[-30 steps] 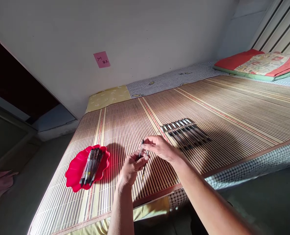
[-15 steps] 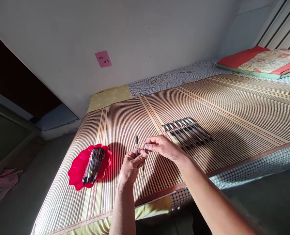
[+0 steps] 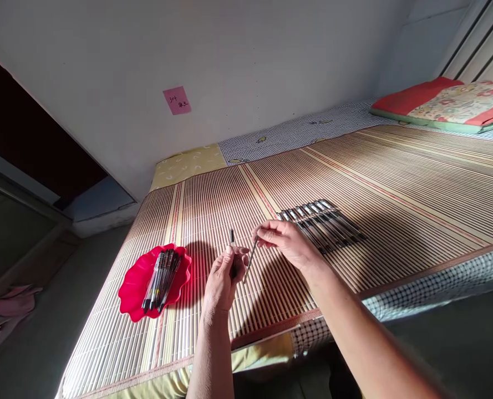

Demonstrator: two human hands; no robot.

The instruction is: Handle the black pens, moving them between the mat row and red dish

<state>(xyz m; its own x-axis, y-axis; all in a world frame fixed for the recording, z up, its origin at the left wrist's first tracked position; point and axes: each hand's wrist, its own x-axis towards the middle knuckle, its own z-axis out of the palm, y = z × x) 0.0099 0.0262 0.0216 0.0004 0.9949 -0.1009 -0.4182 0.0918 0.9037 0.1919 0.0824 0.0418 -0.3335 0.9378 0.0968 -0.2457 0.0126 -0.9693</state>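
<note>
My left hand (image 3: 225, 271) is closed around a pen barrel (image 3: 232, 237) that stands nearly upright, its dark end showing above the thumb; the fingers hide its lower part. To the right and slightly higher, my right hand (image 3: 283, 241) pinches the upper end of a thin dark pen refill (image 3: 252, 257). The refill slants down to the left, its tip close to my left fingers. Just beyond my right hand, several black pens (image 3: 327, 224) lie side by side in a row. Left of my left hand, a red scalloped dish (image 3: 132, 288) holds several more pens (image 3: 161, 280).
A striped bamboo mat (image 3: 213, 199) covers the bed. A folded red and floral quilt (image 3: 450, 105) lies at the far right. A pink paper note (image 3: 177, 100) is stuck on the wall behind. The bed's front edge runs beneath my forearms.
My right hand has moved up and right with the refill, away from my left hand. The refill has swung from nearly vertical to a slant. My left thumb has shifted upward on the barrel.
</note>
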